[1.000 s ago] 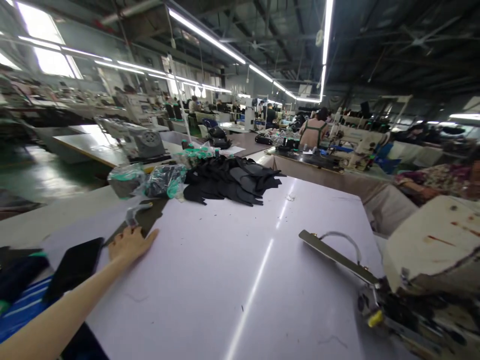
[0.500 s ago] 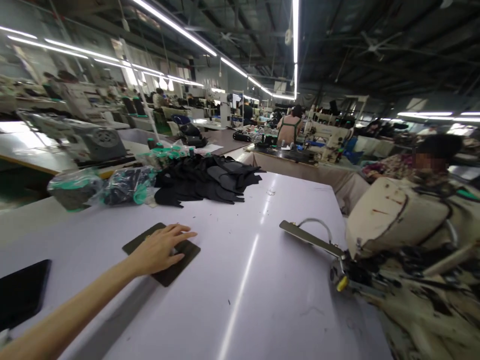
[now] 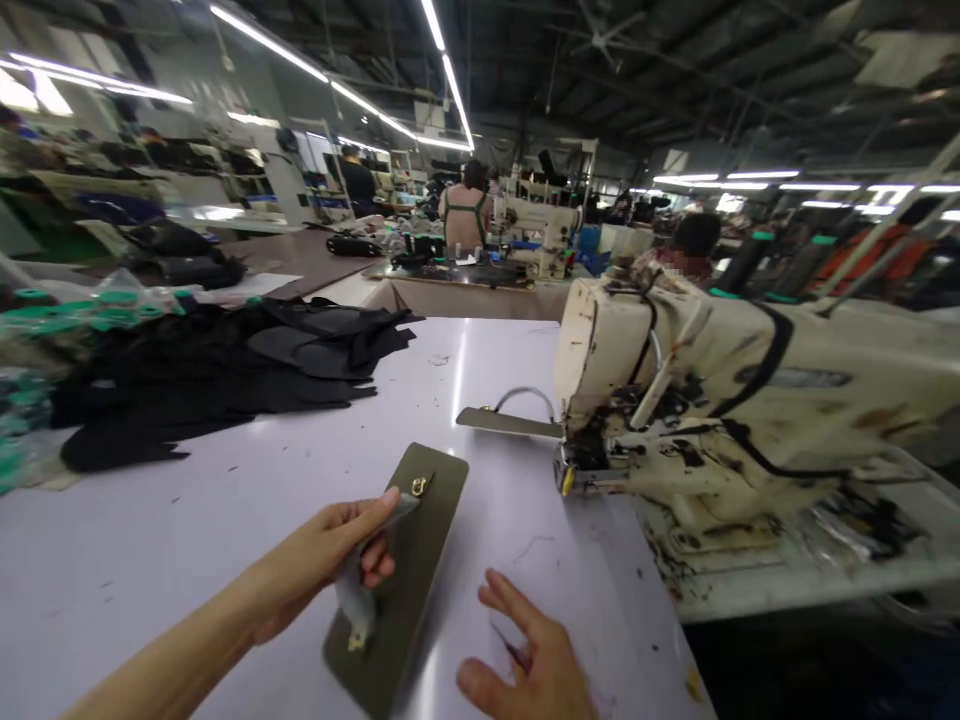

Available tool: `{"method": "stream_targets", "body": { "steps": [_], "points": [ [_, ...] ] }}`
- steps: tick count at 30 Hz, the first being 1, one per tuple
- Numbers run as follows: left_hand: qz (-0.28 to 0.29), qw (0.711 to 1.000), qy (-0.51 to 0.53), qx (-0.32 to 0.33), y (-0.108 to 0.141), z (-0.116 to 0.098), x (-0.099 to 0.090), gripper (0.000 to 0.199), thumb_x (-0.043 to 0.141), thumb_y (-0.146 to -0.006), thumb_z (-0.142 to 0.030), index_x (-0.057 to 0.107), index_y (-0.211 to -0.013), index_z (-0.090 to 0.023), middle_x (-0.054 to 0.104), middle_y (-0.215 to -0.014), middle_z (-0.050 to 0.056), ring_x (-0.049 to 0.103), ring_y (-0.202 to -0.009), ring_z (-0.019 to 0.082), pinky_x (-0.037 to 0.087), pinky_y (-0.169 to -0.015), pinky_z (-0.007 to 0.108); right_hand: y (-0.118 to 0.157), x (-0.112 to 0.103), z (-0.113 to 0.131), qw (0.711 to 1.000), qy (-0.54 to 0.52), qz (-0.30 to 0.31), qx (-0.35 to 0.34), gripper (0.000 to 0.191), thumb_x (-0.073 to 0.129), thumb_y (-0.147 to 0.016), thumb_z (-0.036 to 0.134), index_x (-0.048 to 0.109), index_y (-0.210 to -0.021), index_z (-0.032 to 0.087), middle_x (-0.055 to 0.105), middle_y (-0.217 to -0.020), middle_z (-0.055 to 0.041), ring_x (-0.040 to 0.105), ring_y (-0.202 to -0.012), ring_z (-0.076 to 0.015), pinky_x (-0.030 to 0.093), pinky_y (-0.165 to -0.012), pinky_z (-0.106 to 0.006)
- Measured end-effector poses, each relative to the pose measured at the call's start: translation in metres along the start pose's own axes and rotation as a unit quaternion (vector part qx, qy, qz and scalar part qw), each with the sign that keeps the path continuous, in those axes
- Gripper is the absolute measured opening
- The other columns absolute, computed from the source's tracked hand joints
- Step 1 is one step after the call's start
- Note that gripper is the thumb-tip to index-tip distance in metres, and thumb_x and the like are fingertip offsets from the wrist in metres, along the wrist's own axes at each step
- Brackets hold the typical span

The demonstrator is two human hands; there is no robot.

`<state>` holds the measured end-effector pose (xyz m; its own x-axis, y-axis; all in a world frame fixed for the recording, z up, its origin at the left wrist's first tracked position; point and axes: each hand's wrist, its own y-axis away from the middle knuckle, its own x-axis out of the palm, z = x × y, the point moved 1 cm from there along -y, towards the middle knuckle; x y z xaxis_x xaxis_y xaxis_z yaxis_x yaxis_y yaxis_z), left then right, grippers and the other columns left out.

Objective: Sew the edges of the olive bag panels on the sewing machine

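My left hand [image 3: 356, 540] is closed around the grey strap handle [image 3: 356, 600] of a flat olive-green panel [image 3: 442, 490] with rounded corners. Gold-coloured metal fittings [image 3: 419, 487] join the handle to the panel, which is tilted above the white table. To the right of the panel, my right hand [image 3: 536, 655] has its thumb and forefinger apart. A thin, dark, pointed tool [image 3: 512, 648] shows within its curled fingers; most of it is hidden. A second olive panel [image 3: 510, 424] with a curved handle lies under the head end of the sewing machine [image 3: 667, 370].
The white table [image 3: 240, 540] bears thread scraps and a heap of black cut pieces [image 3: 247, 360] at the left. Bagged green-ended thread spools [image 3: 30, 320] lie beside the heap. The sewing machine fills the right side. Other people work farther back, one in green straps [image 3: 465, 215].
My left hand has gone from resting on the panel to gripping its handle, lifting and tilting it. My right hand has come into view. The view has swung right, toward the sewing machine.
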<state>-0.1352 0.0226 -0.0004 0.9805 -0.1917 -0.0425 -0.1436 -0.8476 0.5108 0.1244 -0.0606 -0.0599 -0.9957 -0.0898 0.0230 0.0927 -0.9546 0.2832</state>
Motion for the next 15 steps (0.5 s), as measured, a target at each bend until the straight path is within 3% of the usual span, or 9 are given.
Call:
{"method": "stream_targets", "body": {
  "steps": [2, 5, 7, 10, 11, 12, 15],
  "points": [
    [0.047, 0.996, 0.072, 0.019, 0.002, -0.013, 0.039, 0.055, 0.054, -0.091, -0.065, 0.059, -0.063, -0.019, 0.064, -0.071, 0.006, 0.057, -0.067, 0.016, 0.049, -0.066, 0.022, -0.014, 0.007, 0.016, 0.997, -0.037, 0.051, -0.042, 0.074, 0.089, -0.067, 0.037, 0.068, -0.136, 0.024, 0.072, -0.129, -0.0114, 0.070, -0.107, -0.0310, 0.058, -0.087, -0.038],
    [0.044, 0.991, 0.112, 0.057, 0.001, -0.018, 0.069, 0.057, 0.050, -0.090, -0.070, 0.069, -0.075, -0.019, 0.068, -0.080, 0.008, 0.062, -0.077, 0.021, 0.055, -0.075, 0.029, -0.029, 0.005, 0.033, 0.989, -0.082, 0.061, -0.106, 0.036, 0.075, -0.086, 0.045, 0.079, -0.108, 0.018, 0.077, -0.096, -0.0075, 0.068, -0.081, -0.0211, 0.054, -0.073, -0.030],
    [-0.037, 0.990, 0.066, 0.118, -0.007, -0.013, 0.069, 0.057, 0.051, -0.088, -0.072, 0.073, -0.084, -0.020, 0.071, -0.087, 0.008, 0.064, -0.085, 0.024, 0.056, -0.080, 0.030, -0.036, -0.003, 0.037, 0.986, -0.124, 0.028, -0.108, 0.036, 0.074, -0.087, 0.050, 0.080, -0.092, 0.015, 0.074, -0.081, -0.0052, 0.063, -0.073, -0.0174, 0.051, -0.070, -0.027],
    [-0.214, 0.958, 0.005, 0.190, -0.027, 0.000, 0.059, 0.045, 0.071, -0.079, -0.066, 0.071, -0.105, -0.029, 0.073, -0.108, 0.001, 0.063, -0.106, 0.020, 0.051, -0.091, 0.021, -0.045, -0.016, 0.039, 0.975, -0.197, 0.034, -0.094, 0.035, 0.083, -0.079, 0.048, 0.080, -0.091, 0.015, 0.073, -0.081, -0.0036, 0.064, -0.075, -0.0169, 0.052, -0.075, -0.027],
    [-0.224, 0.959, 0.016, 0.174, -0.034, 0.006, 0.058, 0.049, 0.076, -0.075, -0.064, 0.068, -0.113, -0.034, 0.072, -0.117, -0.002, 0.062, -0.113, 0.020, 0.051, -0.093, 0.019, -0.049, -0.019, 0.041, 0.971, -0.218, 0.043, -0.092, 0.035, 0.085, -0.077, 0.046, 0.080, -0.093, 0.016, 0.074, -0.083, -0.0035, 0.066, -0.078, -0.0175, 0.052, -0.078, -0.028],
    [-0.201, 0.970, 0.045, 0.129, -0.040, 0.011, 0.060, 0.055, 0.079, -0.072, -0.063, 0.066, -0.119, -0.036, 0.071, -0.123, -0.003, 0.062, -0.117, 0.021, 0.053, -0.092, 0.020, -0.052, -0.021, 0.043, 0.966, -0.236, 0.049, -0.091, 0.034, 0.086, -0.075, 0.045, 0.080, -0.094, 0.017, 0.074, -0.085, -0.0035, 0.067, -0.081, -0.0182, 0.053, -0.082, -0.029],
    [-0.066, 0.982, 0.175, -0.037, -0.050, 0.024, 0.079, 0.061, 0.085, -0.065, -0.059, 0.067, -0.114, -0.029, 0.076, -0.114, 0.004, 0.070, -0.108, 0.029, 0.062, -0.081, 0.031, -0.064, -0.026, 0.051, 0.961, -0.263, 0.044, -0.073, 0.032, 0.088, -0.072, 0.042, 0.080, -0.092, 0.019, 0.074, -0.086, -0.0030, 0.067, -0.082, -0.0185, 0.053, -0.084, -0.031]
  ]
}}
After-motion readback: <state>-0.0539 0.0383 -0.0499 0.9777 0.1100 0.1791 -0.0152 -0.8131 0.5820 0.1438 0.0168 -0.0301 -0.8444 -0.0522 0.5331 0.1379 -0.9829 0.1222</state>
